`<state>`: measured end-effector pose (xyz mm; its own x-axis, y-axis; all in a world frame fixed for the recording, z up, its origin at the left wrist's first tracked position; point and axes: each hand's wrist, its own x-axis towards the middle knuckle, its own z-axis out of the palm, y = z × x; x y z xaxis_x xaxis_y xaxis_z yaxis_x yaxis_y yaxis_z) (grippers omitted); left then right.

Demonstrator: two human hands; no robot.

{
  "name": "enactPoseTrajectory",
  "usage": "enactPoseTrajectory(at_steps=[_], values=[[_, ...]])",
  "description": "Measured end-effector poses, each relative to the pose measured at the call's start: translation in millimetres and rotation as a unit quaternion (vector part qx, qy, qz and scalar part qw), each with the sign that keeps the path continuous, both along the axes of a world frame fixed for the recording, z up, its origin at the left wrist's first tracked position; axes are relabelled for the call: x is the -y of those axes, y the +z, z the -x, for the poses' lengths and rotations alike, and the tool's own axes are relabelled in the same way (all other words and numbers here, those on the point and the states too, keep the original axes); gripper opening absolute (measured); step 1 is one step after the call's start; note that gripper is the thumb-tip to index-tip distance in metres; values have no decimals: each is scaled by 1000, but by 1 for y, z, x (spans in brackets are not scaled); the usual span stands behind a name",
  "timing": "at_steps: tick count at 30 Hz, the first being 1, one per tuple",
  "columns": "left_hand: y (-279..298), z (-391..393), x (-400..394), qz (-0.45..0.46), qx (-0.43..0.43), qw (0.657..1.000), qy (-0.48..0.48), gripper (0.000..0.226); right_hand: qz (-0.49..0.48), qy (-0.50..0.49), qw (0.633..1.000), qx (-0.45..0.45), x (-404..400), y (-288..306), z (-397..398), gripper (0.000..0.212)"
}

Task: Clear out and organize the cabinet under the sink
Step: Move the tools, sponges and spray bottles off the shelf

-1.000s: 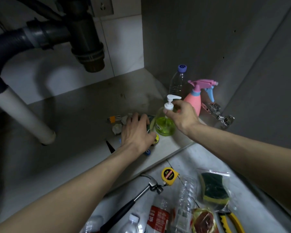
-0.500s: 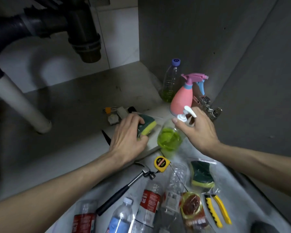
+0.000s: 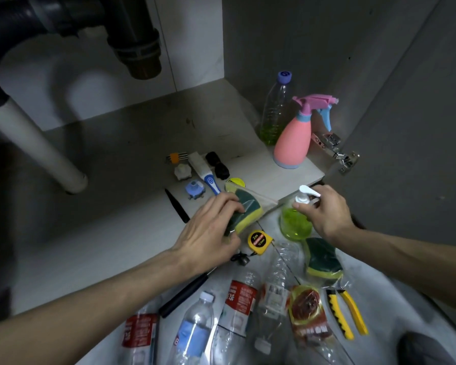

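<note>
Below hands — tape measure [image 3: 258, 241], bottles [image 3: 238, 301], pliers [image 3: 345, 314], sponge [image 3: 323, 259]

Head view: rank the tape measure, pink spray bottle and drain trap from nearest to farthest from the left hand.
1. Tape measure: on the floor, right beside the left hand.
2. Pink spray bottle: upright at the cabinet's front right, beyond the hand.
3. Drain trap: overhead at the cabinet's back left.

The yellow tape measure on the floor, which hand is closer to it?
Left. The left hand, gripping a wrapped sponge, sits right beside the tape measure. The right hand is farther right, holding the green soap bottle by its pump.
</note>
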<state>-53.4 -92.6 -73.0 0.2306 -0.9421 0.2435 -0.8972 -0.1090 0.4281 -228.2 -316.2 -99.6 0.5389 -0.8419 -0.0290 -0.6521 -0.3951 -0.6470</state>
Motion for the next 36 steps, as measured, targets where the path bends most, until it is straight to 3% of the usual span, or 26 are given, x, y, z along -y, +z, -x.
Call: enactPoseTrajectory(at_steps=[6, 11, 16, 18, 22, 25, 30, 36], values=[[3, 9, -22, -40, 44, 997, -53, 46, -92, -68, 993, -13, -3, -5, 2, 21], [6, 8, -56, -68, 62, 995, -44, 45, 33, -36, 996, -69, -13, 12, -9, 36], [25, 8, -102, -122, 97, 987, -47, 44, 117, 59, 990, 49, -47, 47, -52, 30], [31, 8, -129, -136, 98, 986, -18, 43, 98, 111, 988, 53, -65, 58, -72, 25], [30, 21, -194, -131, 60, 980, 135, 42, 0, 173, 984, -38, -98, 65, -108, 22], [16, 39, -238, -142, 22, 963, 229, 41, 41, 207, 971, -108, -120, 59, -123, 26], [-10, 43, -289, -214, 1, 947, 241, 40, 105, 214, 957, -162, -134, 47, -146, 47], [-38, 32, -315, -251, -23, 923, 292, 40, 111, 202, 953, -196, -130, 29, -163, 46]])
